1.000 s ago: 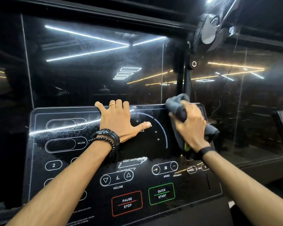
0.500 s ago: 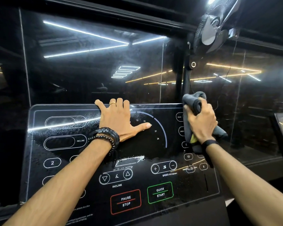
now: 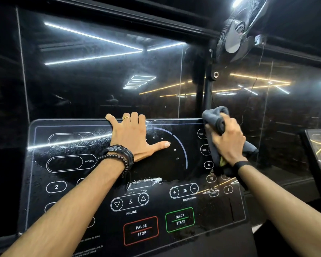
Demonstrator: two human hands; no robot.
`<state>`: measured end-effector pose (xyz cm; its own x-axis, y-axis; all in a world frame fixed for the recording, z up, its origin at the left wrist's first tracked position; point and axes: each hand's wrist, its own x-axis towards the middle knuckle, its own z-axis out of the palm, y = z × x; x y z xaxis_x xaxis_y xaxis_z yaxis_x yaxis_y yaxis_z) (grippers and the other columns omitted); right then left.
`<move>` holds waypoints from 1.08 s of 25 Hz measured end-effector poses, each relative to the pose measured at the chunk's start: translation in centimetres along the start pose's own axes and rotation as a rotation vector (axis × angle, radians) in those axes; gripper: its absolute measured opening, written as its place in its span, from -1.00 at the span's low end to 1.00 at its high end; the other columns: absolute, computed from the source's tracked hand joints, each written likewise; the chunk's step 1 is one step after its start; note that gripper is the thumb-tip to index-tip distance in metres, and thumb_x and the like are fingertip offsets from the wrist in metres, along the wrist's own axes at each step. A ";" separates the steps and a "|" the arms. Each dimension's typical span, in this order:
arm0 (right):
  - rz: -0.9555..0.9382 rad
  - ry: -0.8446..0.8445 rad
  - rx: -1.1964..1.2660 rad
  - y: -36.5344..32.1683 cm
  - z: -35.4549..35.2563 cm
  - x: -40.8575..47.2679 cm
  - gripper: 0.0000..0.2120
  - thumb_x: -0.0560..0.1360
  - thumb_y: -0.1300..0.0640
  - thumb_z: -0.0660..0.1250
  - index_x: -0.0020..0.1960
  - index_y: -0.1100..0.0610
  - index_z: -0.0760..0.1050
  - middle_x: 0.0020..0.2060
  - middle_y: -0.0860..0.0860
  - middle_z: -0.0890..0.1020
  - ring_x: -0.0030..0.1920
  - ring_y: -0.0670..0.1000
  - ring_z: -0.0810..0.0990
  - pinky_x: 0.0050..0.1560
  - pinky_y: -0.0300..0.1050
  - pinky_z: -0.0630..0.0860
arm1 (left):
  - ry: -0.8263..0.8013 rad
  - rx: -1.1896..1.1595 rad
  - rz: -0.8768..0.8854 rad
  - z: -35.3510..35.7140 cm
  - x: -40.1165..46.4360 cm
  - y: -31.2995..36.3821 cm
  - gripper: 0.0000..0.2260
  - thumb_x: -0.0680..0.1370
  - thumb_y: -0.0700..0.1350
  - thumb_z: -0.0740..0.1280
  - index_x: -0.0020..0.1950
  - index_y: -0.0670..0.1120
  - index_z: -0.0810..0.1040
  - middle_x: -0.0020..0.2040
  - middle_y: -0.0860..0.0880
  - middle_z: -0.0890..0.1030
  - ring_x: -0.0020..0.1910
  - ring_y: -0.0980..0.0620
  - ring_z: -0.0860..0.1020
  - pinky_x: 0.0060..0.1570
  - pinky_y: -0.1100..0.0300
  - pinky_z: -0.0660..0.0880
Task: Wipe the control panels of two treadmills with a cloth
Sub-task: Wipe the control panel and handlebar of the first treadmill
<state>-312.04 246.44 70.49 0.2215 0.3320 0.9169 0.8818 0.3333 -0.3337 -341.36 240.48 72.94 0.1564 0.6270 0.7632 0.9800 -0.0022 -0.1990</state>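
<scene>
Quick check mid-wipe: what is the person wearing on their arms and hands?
Both forearms are bare, no sleeves in view. The left hand has a gold ring on one finger, and its wrist carries a black braided band beside a dark beaded bracelet. The right hand has no ring that shows; its wrist wears a plain black band.

Left hand [image 3: 132, 135] flat on control panel [image 3: 104, 182], fingers [image 3: 134, 117] over its top edge; right hand [image 3: 227, 140] presses cloth [image 3: 214, 119] on panel's upper-right corner; fan [image 3: 237, 32] above.
</scene>
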 end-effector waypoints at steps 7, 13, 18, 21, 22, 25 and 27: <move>-0.005 0.009 -0.006 0.6 -0.1 -0.9 -0.50 0.50 -0.14 0.42 0.33 0.07 0.42 0.02 0.15 0.55 0.07 0.22 0.55 -0.06 0.06 0.48 | -0.004 0.002 0.003 0.0 0.0 -0.1 0.00 0.26 0.68 -0.25 0.14 -0.11 0.43 0.06 -0.07 0.49 0.08 -0.15 0.48 0.22 -0.48 0.19; -0.126 -0.007 -0.010 0.5 0.0 -3.0 -0.52 0.50 -0.08 0.45 0.33 0.09 0.43 0.00 0.13 0.54 0.05 0.20 0.55 -0.08 0.08 0.51 | -0.021 0.003 -0.009 0.0 0.3 0.0 0.06 0.25 0.69 -0.24 0.36 -0.06 0.39 0.19 -0.10 0.51 0.18 -0.19 0.47 0.24 -0.51 0.17; 0.310 0.075 -0.005 0.6 -0.4 -2.9 -0.50 0.52 -0.15 0.39 0.34 0.07 0.40 0.04 0.17 0.53 0.11 0.26 0.54 -0.07 0.13 0.48 | -0.077 -0.021 0.009 -0.5 0.7 0.1 0.07 0.24 0.69 -0.25 0.49 0.03 0.28 0.29 -0.13 0.49 0.25 -0.24 0.46 0.25 -0.47 0.18; -0.049 0.004 0.001 1.9 -0.6 -5.3 -0.53 0.49 -0.10 0.45 0.30 0.10 0.45 -0.01 0.13 0.54 0.03 0.19 0.55 -0.10 0.08 0.50 | -0.098 -0.050 0.036 -0.7 1.4 0.6 0.06 0.23 0.69 -0.24 0.44 0.01 0.33 0.28 -0.14 0.50 0.24 -0.24 0.46 0.26 -0.33 0.27; 0.067 0.012 0.001 2.7 -1.1 -4.9 -0.52 0.50 -0.12 0.44 0.30 0.08 0.44 0.01 0.14 0.55 0.05 0.21 0.55 -0.07 0.09 0.49 | -0.098 -0.060 0.043 -0.8 1.5 0.8 0.06 0.23 0.69 -0.24 0.40 -0.01 0.36 0.27 -0.13 0.50 0.24 -0.23 0.46 0.25 -0.30 0.29; 0.477 0.073 0.028 2.6 -1.3 -4.4 -0.48 0.51 -0.18 0.38 0.34 0.07 0.40 0.08 0.17 0.53 0.15 0.28 0.54 0.00 0.15 0.48 | -0.073 -0.059 0.054 -0.9 1.5 1.4 0.06 0.23 0.68 -0.25 0.30 -0.07 0.41 0.23 -0.12 0.51 0.20 -0.19 0.47 0.25 -0.32 0.27; 0.131 0.035 -0.010 2.3 -1.0 -6.9 -0.50 0.50 -0.12 0.43 0.32 0.10 0.43 0.03 0.14 0.54 0.08 0.23 0.54 -0.07 0.11 0.50 | -0.052 -0.042 0.049 -0.7 1.4 1.8 0.07 0.23 0.69 -0.26 0.23 -0.11 0.44 0.17 -0.12 0.52 0.15 -0.18 0.48 0.24 -0.34 0.26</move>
<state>-311.10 244.10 63.64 0.3489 0.3412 0.8728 0.8486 0.2801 -0.4487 -339.25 240.83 74.06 0.1991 0.6647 0.7201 0.9757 -0.0661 -0.2088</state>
